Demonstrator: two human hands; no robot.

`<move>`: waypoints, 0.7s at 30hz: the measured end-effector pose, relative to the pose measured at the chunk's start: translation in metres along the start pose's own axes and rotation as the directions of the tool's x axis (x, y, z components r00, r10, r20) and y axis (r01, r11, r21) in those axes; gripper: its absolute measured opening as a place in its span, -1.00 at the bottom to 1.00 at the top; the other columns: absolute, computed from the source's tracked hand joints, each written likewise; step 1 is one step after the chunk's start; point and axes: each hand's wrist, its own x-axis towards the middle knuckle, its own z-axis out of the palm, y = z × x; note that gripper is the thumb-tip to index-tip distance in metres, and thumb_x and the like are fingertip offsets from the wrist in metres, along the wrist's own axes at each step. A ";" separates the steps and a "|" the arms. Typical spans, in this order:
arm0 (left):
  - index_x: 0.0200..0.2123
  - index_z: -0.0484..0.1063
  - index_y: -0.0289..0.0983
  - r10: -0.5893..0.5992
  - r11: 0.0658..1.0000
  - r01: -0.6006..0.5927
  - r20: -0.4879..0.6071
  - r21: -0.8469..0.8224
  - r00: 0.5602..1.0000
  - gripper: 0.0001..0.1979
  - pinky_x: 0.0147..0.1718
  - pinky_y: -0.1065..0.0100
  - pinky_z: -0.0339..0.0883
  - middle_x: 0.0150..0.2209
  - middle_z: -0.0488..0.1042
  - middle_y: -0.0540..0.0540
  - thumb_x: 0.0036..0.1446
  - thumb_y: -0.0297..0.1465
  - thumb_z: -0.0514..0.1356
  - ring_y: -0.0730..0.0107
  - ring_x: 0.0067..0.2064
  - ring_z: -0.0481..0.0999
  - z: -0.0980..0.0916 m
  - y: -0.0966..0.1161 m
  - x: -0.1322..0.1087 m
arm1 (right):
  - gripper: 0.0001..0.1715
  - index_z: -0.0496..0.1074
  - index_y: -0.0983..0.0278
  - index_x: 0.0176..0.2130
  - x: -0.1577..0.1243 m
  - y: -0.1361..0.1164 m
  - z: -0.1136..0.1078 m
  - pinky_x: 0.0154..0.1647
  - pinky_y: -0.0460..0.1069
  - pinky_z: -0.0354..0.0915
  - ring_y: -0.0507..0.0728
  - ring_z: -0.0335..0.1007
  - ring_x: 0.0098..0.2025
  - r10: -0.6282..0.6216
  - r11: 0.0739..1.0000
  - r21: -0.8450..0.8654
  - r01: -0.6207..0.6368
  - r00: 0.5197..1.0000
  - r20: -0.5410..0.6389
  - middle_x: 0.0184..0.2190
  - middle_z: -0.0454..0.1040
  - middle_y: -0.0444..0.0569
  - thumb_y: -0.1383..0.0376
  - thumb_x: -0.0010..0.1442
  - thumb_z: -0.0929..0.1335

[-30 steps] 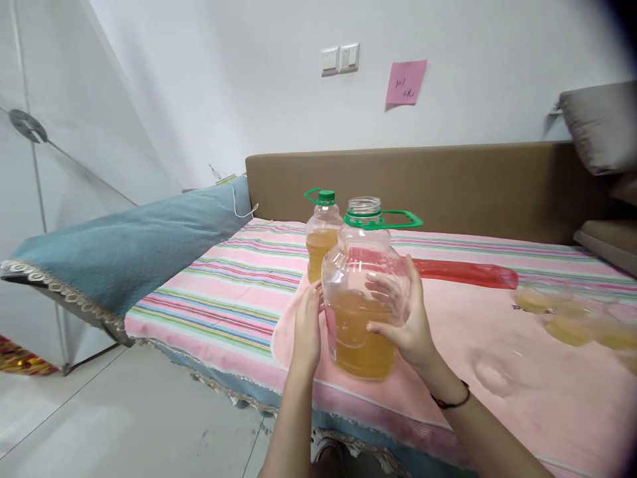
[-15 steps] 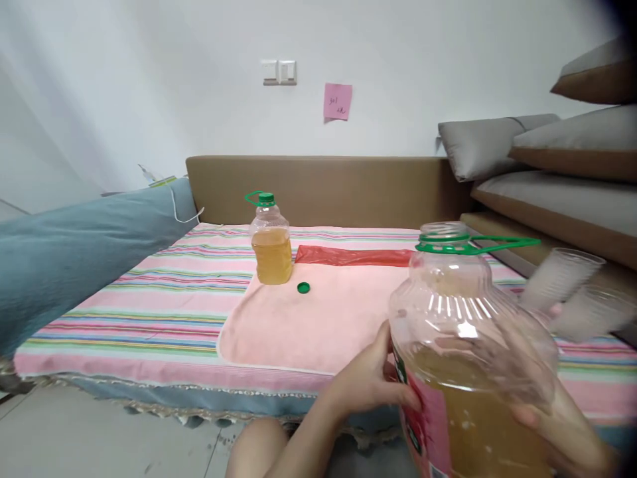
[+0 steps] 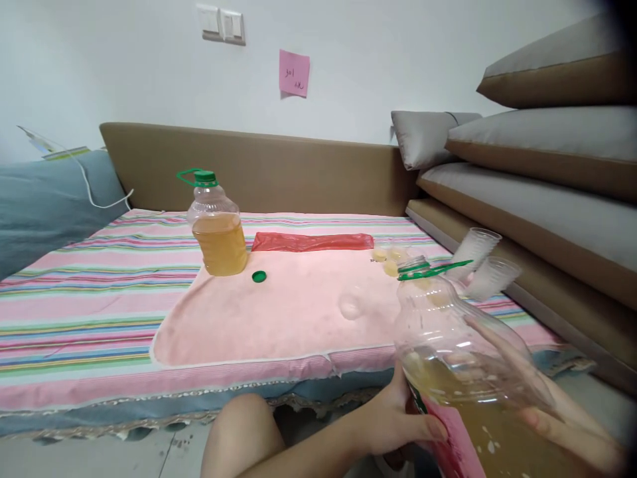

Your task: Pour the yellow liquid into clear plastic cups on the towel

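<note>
I hold a big clear jug [image 3: 448, 345] of amber liquid low at the bottom right, tilted, its mouth uncapped and its green handle ring pointing right. My left hand [image 3: 398, 425] grips its left side by the red label. My right hand [image 3: 557, 418] wraps its right side, fingers seen through the plastic. A loose green cap [image 3: 259, 276] lies on the pink towel [image 3: 279, 312]. Beside it a smaller capped bottle [image 3: 217, 226] of the same liquid stands upright.
A striped cloth [image 3: 74, 292] covers the low platform. A red plastic bag [image 3: 313, 241] lies behind the towel. Several clear plastic cups [image 3: 485, 265] sit at the right edge, some holding amber liquid. Grey cushions [image 3: 537, 153] are stacked at right. My bare knee [image 3: 239, 431] shows below.
The jug has come off the towel and down to the lower right, toward me, now tilted. My view has swung right, bringing the cups and cushions in.
</note>
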 end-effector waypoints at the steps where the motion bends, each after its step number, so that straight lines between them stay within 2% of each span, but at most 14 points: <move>1: 0.29 0.05 -0.13 -0.010 0.999 0.010 -0.014 -0.031 1.000 0.10 0.16 -0.16 0.20 0.15 0.38 -0.23 -0.26 0.04 0.45 -0.13 0.22 0.35 0.001 -0.008 0.001 | 0.13 -0.23 -0.20 0.40 -0.001 -0.001 -0.001 0.34 0.20 0.13 0.34 -0.14 0.43 0.005 0.999 0.037 -0.006 1.000 0.010 0.44 -0.04 -0.34 -0.25 0.00 0.31; 5: 0.27 0.07 -0.06 -0.051 0.993 0.043 -0.069 -0.112 0.996 0.08 -0.12 0.10 0.41 0.10 0.41 -0.19 -0.28 0.10 0.42 0.14 -0.08 0.55 0.004 -0.034 -0.001 | -0.02 -0.07 -0.23 0.37 -0.002 -0.005 -0.005 0.38 0.14 0.00 0.28 -0.24 0.46 0.053 0.995 0.081 -0.056 0.997 0.048 0.44 -0.09 -0.41 -0.12 0.07 0.35; 8: 0.26 0.09 -0.06 -0.085 0.986 0.072 -0.081 -0.152 0.993 0.01 -0.30 0.28 0.40 0.07 0.44 -0.20 -0.21 0.11 0.39 0.27 -0.23 0.57 0.004 -0.045 -0.006 | -0.07 -0.06 -0.19 0.38 -0.002 -0.014 -0.006 0.40 0.15 -0.12 0.24 -0.29 0.47 0.111 0.992 0.049 -0.114 0.992 0.061 0.45 -0.12 -0.38 -0.07 0.13 0.34; 11: 0.26 0.11 -0.10 -0.089 0.980 0.073 -0.082 -0.183 0.993 -0.03 -0.35 0.32 0.39 0.00 0.49 -0.21 -0.17 0.13 0.35 0.30 -0.28 0.57 0.004 -0.052 -0.009 | -0.08 -0.01 -0.17 0.37 0.000 -0.027 -0.004 0.38 0.17 -0.12 0.24 -0.25 0.46 0.172 0.985 0.002 -0.172 0.982 0.077 0.44 -0.08 -0.36 -0.09 0.12 0.35; 15: 0.27 0.12 -0.14 -0.123 0.975 0.100 -0.109 -0.200 0.986 0.02 -0.36 0.32 0.40 -0.06 0.54 -0.25 -0.20 0.21 0.30 0.24 -0.25 0.60 0.006 -0.057 -0.007 | 0.00 0.01 -0.08 0.38 0.006 -0.045 -0.002 0.38 0.17 -0.10 0.26 -0.20 0.45 0.232 0.972 0.010 -0.234 0.968 0.098 0.43 -0.01 -0.27 -0.12 0.07 0.37; 21: 0.24 0.15 -0.19 -0.153 0.975 0.123 -0.156 -0.187 0.976 0.11 -0.39 0.29 0.42 0.04 0.51 -0.38 -0.30 0.33 0.22 0.00 -0.10 0.61 0.013 -0.053 -0.001 | 0.06 0.05 0.01 0.38 0.017 -0.063 0.001 0.39 0.20 -0.14 0.29 -0.21 0.45 0.269 0.963 -0.057 -0.265 0.958 0.099 0.43 -0.03 -0.20 -0.17 0.02 0.38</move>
